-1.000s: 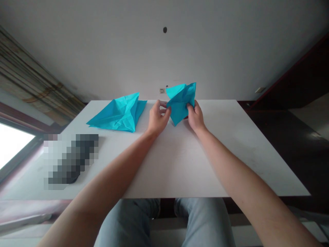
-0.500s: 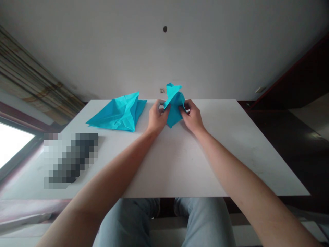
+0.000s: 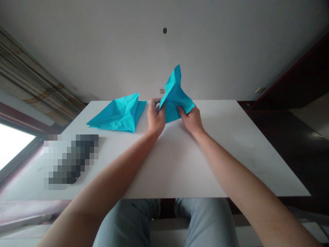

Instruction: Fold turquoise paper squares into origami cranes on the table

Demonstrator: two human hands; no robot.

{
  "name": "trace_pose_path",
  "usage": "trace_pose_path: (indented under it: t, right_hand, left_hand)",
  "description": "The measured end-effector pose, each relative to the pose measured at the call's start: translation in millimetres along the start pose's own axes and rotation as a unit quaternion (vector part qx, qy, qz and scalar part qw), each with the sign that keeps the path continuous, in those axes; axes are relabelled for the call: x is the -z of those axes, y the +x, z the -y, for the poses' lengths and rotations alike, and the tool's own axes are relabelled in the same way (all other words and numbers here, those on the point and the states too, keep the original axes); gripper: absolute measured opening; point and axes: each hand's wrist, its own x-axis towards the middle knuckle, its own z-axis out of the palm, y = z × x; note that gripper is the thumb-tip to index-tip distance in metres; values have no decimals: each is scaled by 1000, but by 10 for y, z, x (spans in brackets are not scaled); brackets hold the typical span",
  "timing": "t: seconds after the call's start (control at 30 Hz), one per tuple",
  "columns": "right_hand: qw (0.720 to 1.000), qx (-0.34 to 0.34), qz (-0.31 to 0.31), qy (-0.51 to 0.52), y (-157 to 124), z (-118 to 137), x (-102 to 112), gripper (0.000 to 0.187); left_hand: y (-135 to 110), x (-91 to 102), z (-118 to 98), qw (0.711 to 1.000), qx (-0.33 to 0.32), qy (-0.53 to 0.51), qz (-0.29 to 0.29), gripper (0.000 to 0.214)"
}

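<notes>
1. Left hand point(image 3: 155, 119) at the left side of the held paper, fingers point(image 3: 156, 105) curled and closed, pinching its left edge.
2. Right hand point(image 3: 192, 120) at the lower right of the same paper, fingers point(image 3: 182, 110) bent and closed, gripping its lower edge.
3. Creased turquoise paper point(image 3: 175, 97) lifted between both hands, over the far part of the white worktop point(image 3: 180, 164), with one pointed corner rising in front of the wall; bottom edge low over the surface, contact impossible to tell.
4. Folded turquoise paper point(image 3: 118, 115) lying flat on the worktop, left of the left hand and just beside it, its pointed ends spread wide, apart from the held paper.
5. Pixelated patch point(image 3: 70, 159) of dark and pale blocks at the near left of the worktop, whatever lies there hidden.
6. Beyond the far edge, a pale wall point(image 3: 164, 55) with a small wall socket point(image 3: 161, 91) just left of the held paper and a dark spot point(image 3: 165, 31) higher up.
7. Far left, a striped curtain point(image 3: 31, 79) above a bright window point(image 3: 12, 147); far right, a dark floor point(image 3: 282, 154).
8. Bare forearms point(image 3: 231, 164) reaching in from the lower corners across the worktop; knees in pale blue jeans point(image 3: 125, 223) below its near edge.
</notes>
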Motion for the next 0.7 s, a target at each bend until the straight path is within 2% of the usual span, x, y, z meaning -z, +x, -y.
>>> trace_pose_path:
  t: [0.13,0.23,0.33,0.5,0.6,0.7]
  right_hand:
    - [1000,-8,4,27,-7,27,-4,54]
    - [999,-19,-7,42,-11,34,0,57]
    - [994,-79,-24,72,7,15,24,59]
    - [956,-201,-42,212,89,-53,56,71]
    - [931,-225,-27,286,124,-79,52,69]
    - [928,-221,-3,299,134,-113,48,61]
  left_hand:
    - [30,32,31,998,54,-8,-30,61]
    - [46,53,90,992,104,-41,-53,71]
    - [59,61,165,984,136,-76,-85,75]
    - [108,97,251,973,174,-94,-119,64]
    - [167,142,247,966,208,-73,-132,49]
    - [222,181,209,955,253,-57,-146,38]
